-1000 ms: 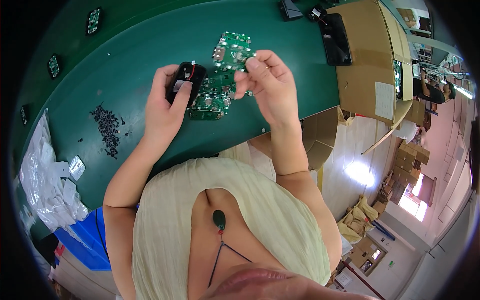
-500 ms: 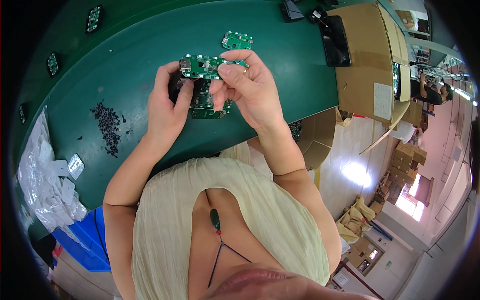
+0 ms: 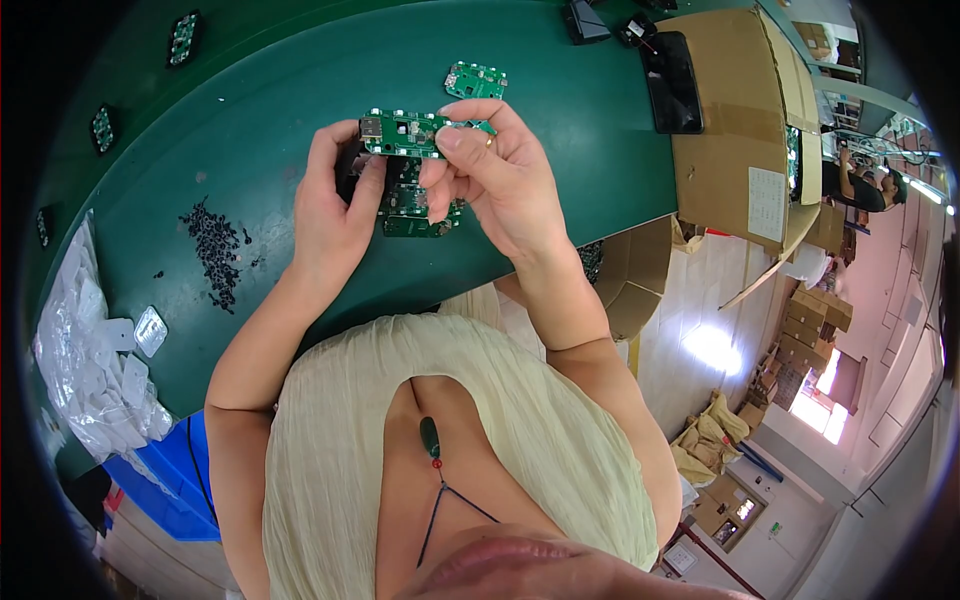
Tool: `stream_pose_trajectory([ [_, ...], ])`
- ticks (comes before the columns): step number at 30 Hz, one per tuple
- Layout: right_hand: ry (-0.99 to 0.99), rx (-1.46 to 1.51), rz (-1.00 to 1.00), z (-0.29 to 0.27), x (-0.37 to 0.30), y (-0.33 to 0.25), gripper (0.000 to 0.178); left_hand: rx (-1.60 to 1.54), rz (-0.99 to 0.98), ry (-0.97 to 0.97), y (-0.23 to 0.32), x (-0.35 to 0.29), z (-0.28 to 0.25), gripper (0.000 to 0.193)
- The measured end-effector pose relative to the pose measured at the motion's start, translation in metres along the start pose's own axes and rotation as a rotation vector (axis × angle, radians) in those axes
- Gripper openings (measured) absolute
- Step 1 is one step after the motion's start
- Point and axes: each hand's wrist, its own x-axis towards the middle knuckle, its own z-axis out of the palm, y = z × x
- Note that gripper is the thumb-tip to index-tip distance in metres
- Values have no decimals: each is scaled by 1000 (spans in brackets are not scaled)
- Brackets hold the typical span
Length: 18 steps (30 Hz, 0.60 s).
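Head view: I observe the person's right hand [image 3: 497,165] pinching a green circuit board [image 3: 402,132] between thumb and fingers, the board level, its metal connector toward the left. The left hand [image 3: 340,190] is curled around a black casing [image 3: 350,172], largely hidden behind that board; whether the two touch I cannot tell. Both items are above the green table [image 3: 580,130]. Further boards [image 3: 418,226] lie beneath the hands, partly covered. A single board [image 3: 476,81] lies just beyond the right hand. To the left, noted: a pile of small black parts [image 3: 215,250] and a clear plastic bag [image 3: 85,340] holding pale pieces. To the right: a cardboard box [image 3: 725,140].
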Motion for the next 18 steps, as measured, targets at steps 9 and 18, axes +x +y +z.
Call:
stream_pose_trajectory([
  [9,-17,18,5,-1,0,1,21,16,10,13,-2,0,0,23],
  [18,36,-112,-77,3,-5,19,23,-79,-1,-35,6,-3,1,29],
])
